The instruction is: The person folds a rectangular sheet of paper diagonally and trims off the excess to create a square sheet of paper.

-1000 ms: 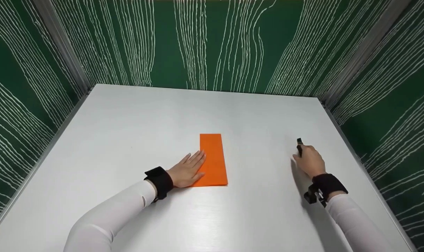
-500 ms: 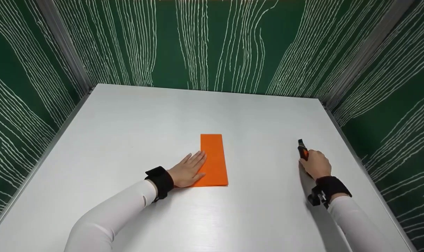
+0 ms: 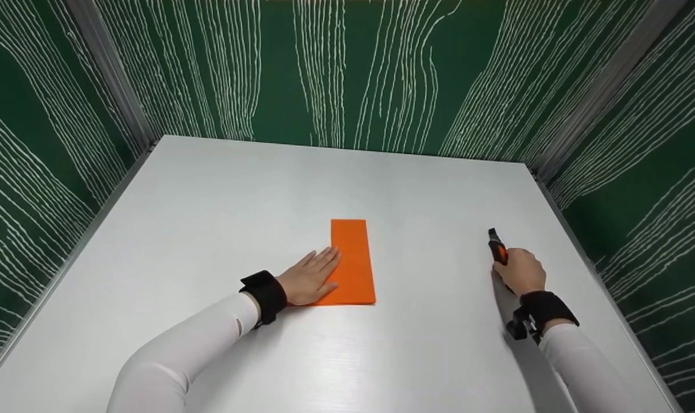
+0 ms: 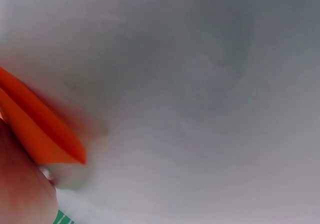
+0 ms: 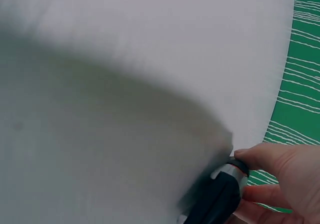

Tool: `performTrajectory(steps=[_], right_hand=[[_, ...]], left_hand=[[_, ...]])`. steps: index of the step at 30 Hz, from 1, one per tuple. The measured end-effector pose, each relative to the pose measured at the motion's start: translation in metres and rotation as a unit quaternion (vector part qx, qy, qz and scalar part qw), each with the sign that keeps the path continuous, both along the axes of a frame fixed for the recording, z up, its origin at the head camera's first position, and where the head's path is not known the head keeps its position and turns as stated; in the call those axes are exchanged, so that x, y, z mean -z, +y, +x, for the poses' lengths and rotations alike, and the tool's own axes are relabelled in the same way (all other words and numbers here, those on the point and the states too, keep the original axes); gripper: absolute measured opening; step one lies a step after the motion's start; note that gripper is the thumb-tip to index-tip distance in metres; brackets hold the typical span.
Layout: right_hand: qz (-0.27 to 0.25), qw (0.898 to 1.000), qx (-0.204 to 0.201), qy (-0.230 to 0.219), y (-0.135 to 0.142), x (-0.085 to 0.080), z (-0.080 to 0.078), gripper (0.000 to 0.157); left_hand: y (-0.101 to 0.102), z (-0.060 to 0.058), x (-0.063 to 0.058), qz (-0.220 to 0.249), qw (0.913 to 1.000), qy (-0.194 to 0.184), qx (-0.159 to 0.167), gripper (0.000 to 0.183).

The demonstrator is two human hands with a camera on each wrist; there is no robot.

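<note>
A folded sheet of orange paper lies near the middle of the white table. My left hand rests flat on its left part, fingers straight, and hides some of it. In the left wrist view a corner of the orange paper shows its layers slightly apart beside the hand. Over at the right, apart from the paper, my right hand grips a black and orange utility knife. In the right wrist view, thumb and fingers hold the dark knife body; its blade cannot be made out.
The white table is bounded by green walls with wavy white lines at the back and sides. Grey metal posts stand at the back corners. Black straps with cameras sit on both wrists.
My right hand has shifted slightly right and turned, so more of the knife's orange side shows. The left hand stays on the paper. The head view has shifted a little.
</note>
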State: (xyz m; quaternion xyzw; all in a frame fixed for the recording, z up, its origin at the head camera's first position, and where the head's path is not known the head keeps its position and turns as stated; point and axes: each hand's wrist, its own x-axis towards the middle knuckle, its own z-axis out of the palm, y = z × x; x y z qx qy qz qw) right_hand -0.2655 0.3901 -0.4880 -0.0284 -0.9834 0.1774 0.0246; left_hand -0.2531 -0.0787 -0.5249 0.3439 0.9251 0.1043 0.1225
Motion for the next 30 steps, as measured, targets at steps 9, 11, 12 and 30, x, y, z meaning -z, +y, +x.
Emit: performTrajectory(steps=[9, 11, 12, 30], right_hand=[[0.006, 0.998, -0.043, 0.043, -0.024, -0.001, 0.011, 0.029], [0.001, 0.997, -0.055, 0.048, -0.037, -0.004, 0.016, 0.035], [-0.001, 0.997, -0.063, 0.050, -0.044, -0.006, 0.018, 0.037], [0.024, 0.959, -0.275, 0.068, -0.163, -0.021, 0.081, 0.038]], left_hand=[[0.000, 0.000, -0.003, -0.006, 1.0000, 0.002, -0.003, 0.069], [0.001, 0.000, -0.005, -0.003, 1.0000, 0.000, -0.002, 0.069], [0.001, 0.000, -0.005, -0.002, 1.0000, 0.000, 0.000, 0.069], [0.000, 0.004, -0.009, -0.004, 1.0000, -0.007, 0.001, 0.069]])
